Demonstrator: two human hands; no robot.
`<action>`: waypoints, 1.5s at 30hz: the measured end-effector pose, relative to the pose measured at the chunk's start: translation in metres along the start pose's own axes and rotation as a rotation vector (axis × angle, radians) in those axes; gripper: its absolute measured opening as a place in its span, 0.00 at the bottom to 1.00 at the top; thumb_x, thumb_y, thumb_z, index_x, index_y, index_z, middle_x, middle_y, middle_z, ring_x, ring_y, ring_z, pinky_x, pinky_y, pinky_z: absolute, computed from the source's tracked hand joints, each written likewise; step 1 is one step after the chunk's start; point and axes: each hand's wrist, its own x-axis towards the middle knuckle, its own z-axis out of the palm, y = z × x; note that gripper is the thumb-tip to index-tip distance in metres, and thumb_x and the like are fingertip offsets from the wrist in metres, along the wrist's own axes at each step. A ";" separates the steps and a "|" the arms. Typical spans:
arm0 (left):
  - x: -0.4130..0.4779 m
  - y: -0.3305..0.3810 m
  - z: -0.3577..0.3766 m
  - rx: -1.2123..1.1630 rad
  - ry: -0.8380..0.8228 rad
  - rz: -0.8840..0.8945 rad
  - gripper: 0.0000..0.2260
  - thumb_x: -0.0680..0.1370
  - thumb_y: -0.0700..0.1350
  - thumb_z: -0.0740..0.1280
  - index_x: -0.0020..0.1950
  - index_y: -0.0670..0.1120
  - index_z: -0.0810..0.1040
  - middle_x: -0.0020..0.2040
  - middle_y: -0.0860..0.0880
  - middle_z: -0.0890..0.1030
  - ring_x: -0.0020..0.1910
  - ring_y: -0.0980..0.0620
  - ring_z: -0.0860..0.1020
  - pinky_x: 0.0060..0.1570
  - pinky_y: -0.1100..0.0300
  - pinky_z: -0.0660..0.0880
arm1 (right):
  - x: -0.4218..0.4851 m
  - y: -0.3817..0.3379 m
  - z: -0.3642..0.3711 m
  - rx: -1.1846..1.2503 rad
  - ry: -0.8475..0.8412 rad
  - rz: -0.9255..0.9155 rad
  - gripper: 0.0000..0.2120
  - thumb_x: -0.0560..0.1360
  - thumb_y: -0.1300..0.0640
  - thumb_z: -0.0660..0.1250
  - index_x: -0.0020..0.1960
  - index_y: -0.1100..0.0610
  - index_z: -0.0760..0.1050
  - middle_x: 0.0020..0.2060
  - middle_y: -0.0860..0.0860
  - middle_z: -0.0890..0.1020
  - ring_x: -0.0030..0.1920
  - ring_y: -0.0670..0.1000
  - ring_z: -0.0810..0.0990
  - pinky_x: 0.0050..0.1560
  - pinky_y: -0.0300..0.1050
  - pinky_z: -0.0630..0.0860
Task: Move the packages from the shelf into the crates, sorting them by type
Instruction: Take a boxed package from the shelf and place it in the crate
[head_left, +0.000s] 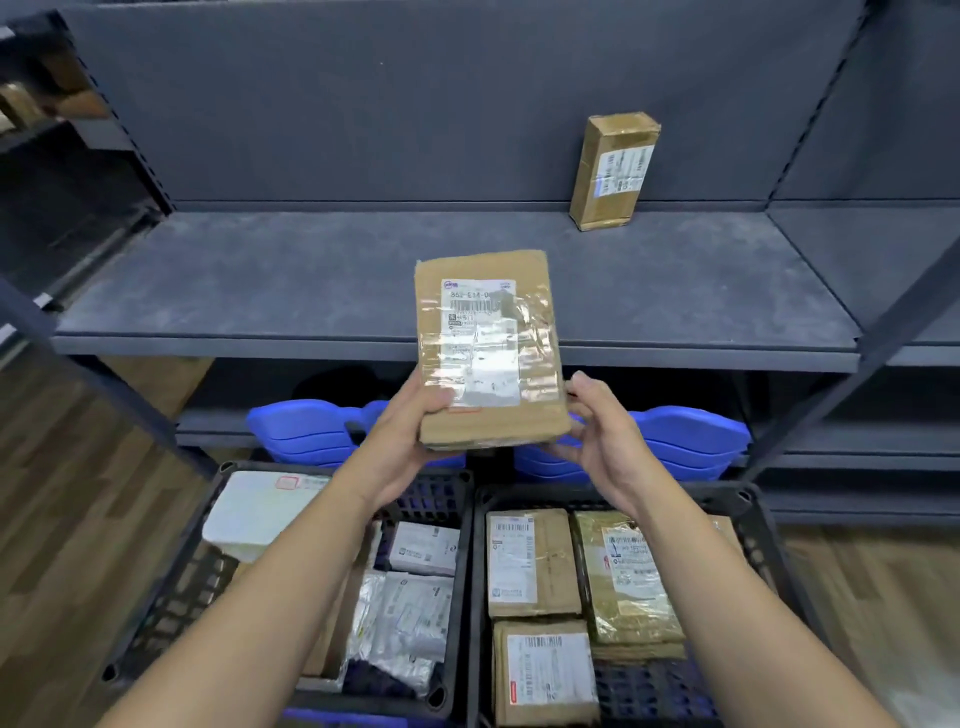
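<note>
I hold a flat brown cardboard box (488, 348) with a white label upright in front of the grey shelf (260, 291). My left hand (400, 441) grips its lower left corner, thumb on the front. My right hand (602, 441) grips its lower right edge. One more taped cardboard box (613, 174) stands upright at the back right of the shelf. Below me, the left black crate (447, 499) holds white and silver soft mailers (410, 597). The right black crate (758, 530) holds three cardboard boxes (530, 561).
Stacked blue plastic lids or bins (301, 431) sit on the lower shelf behind the crates. Diagonal shelf braces (852, 374) run on both sides. Wooden floor (78, 493) shows left and right of the crates.
</note>
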 end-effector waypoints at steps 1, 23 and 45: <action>-0.002 0.003 -0.005 0.038 -0.028 0.007 0.31 0.69 0.54 0.72 0.73 0.53 0.74 0.68 0.47 0.82 0.56 0.51 0.83 0.51 0.53 0.82 | -0.001 -0.004 -0.001 -0.013 -0.024 0.001 0.35 0.65 0.35 0.74 0.66 0.51 0.73 0.66 0.55 0.83 0.54 0.52 0.85 0.58 0.58 0.81; -0.028 -0.006 0.007 0.226 -0.087 0.090 0.44 0.69 0.37 0.73 0.83 0.56 0.62 0.71 0.51 0.80 0.70 0.47 0.78 0.58 0.55 0.80 | -0.021 -0.008 -0.022 -0.097 -0.181 -0.083 0.37 0.77 0.76 0.65 0.79 0.47 0.67 0.70 0.52 0.80 0.56 0.48 0.83 0.38 0.37 0.79; -0.036 -0.024 0.091 0.151 0.158 -0.059 0.25 0.79 0.66 0.58 0.71 0.56 0.77 0.64 0.55 0.85 0.63 0.53 0.83 0.65 0.50 0.76 | -0.043 -0.027 -0.080 -0.220 -0.290 -0.008 0.35 0.75 0.49 0.72 0.79 0.37 0.66 0.68 0.45 0.82 0.68 0.51 0.81 0.62 0.54 0.79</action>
